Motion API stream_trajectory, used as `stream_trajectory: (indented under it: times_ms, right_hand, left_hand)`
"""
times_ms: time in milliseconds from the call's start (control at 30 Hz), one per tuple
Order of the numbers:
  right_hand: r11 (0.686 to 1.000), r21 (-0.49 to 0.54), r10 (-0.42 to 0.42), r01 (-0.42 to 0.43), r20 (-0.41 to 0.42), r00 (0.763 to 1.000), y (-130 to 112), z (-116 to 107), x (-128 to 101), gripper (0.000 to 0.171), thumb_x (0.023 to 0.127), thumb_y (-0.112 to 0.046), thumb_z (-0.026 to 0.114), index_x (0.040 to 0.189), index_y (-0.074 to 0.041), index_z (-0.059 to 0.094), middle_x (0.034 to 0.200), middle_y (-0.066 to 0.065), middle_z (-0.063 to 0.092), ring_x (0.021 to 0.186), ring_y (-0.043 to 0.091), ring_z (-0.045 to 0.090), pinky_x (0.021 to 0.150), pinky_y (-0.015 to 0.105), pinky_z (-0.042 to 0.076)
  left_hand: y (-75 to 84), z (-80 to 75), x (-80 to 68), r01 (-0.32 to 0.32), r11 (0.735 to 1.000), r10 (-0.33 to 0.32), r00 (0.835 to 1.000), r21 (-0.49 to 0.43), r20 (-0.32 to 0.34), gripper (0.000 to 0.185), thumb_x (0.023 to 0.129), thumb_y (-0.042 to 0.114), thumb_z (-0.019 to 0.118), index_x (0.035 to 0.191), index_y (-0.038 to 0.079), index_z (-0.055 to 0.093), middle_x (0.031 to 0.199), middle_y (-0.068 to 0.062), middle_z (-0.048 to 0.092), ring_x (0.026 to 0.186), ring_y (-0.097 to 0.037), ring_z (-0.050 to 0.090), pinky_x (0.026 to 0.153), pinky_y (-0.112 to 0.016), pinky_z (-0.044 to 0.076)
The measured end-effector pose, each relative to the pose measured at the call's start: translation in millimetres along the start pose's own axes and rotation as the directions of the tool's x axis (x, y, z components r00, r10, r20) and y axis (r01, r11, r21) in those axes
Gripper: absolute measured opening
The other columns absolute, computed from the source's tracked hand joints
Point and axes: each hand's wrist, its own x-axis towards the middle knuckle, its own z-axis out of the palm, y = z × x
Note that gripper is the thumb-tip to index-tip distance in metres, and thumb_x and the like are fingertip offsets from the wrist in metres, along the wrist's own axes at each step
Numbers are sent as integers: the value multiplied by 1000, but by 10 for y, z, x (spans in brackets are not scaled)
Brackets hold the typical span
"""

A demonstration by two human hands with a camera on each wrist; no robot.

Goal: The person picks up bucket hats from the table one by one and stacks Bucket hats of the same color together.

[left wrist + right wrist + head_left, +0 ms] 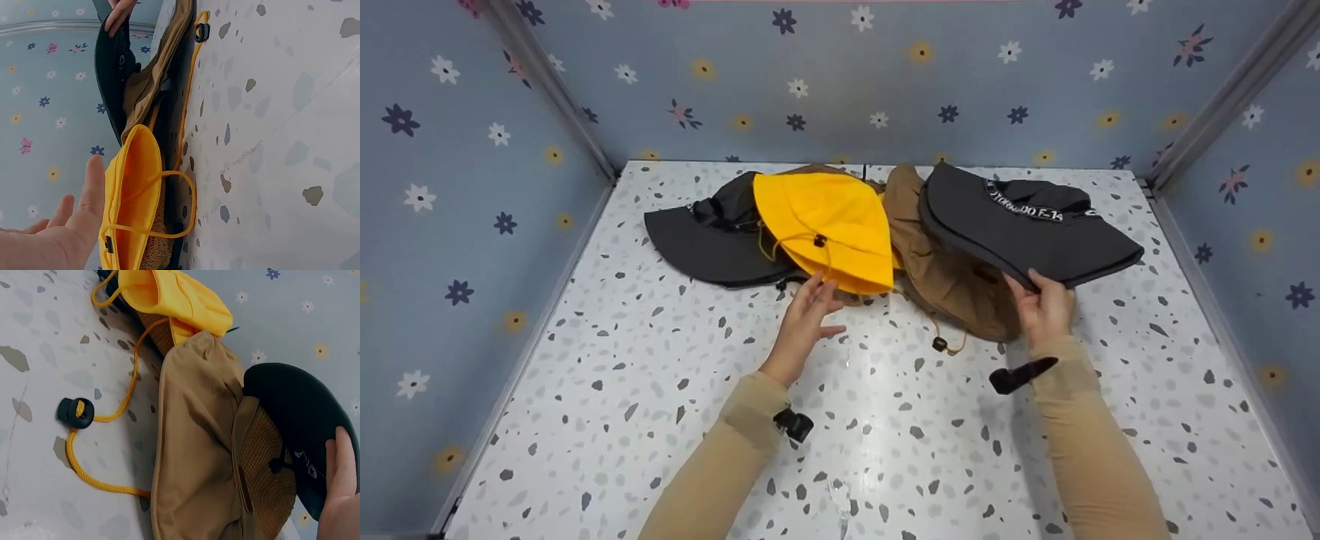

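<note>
My right hand [1046, 311] pinches the brim edge of a black hat [1020, 225] with white lettering on its band, tilted over a brown hat [967, 292]. In the right wrist view, the brown hat's mesh crown lining and its orange cord show, with a black cord lock [77, 413] on the cord. My left hand [802, 330] has its fingers spread, fingertips right at the lower brim of a yellow bucket hat [832, 210]. Its opening and loose yellow cord [188, 197] face the left wrist camera.
Another black hat [712, 247] lies at the left, partly under the yellow one. All the hats sit toward the back of a speckled white table [900, 465]. Flower-patterned panels [840, 82] close in the back and both sides.
</note>
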Motion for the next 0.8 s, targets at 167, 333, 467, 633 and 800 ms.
stream_trajectory:
  times_ms: [167, 333, 467, 633, 800]
  right_hand:
    - [1000, 29, -1, 0, 42, 999, 14, 21, -71, 75, 92, 24, 39, 151, -23, 36, 157, 5, 32, 143, 25, 39, 69, 56, 58]
    - [1000, 26, -2, 0, 66, 998, 36, 81, -139, 75, 90, 26, 43, 149, -21, 39, 149, 9, 41, 141, 27, 41, 76, 55, 57]
    - [1000, -10, -11, 12, 96, 995, 87, 137, -213, 69, 89, 26, 46, 144, -15, 42, 132, 15, 53, 140, 31, 43, 78, 55, 57]
    - [999, -39, 18, -13, 124, 992, 164, 203, -314, 65, 88, 26, 49, 143, -8, 43, 124, 19, 58, 137, 33, 45, 82, 54, 56]
    - [998, -50, 45, -37, 159, 986, 233, 239, -399, 56, 88, 25, 50, 136, -4, 47, 118, 20, 61, 119, 38, 62, 80, 54, 57]
  left_hand:
    - [-39, 12, -2, 5, 998, -5, 1000, -70, -1, 71, 104, 41, 49, 159, 10, 18, 155, -15, 38, 134, -36, 48, 96, -40, 55]
    - [-30, 57, 0, 29, 993, -28, 1000, -118, 6, 69, 104, 42, 47, 159, 10, 18, 155, -15, 38, 133, -34, 50, 96, -40, 55]
    - [-2, 84, 15, 37, 986, -33, 999, -160, 24, 68, 105, 45, 44, 158, 10, 19, 154, -17, 38, 134, -37, 48, 97, -42, 55]
    - [53, 121, 55, 69, 977, -65, 998, -201, 26, 70, 103, 50, 45, 157, 12, 22, 153, -15, 41, 134, -37, 49, 97, -44, 55]
    - [71, 136, 85, 109, 952, -101, 994, -287, 43, 72, 103, 51, 44, 157, 11, 20, 152, -15, 42, 132, -35, 52, 98, -46, 54]
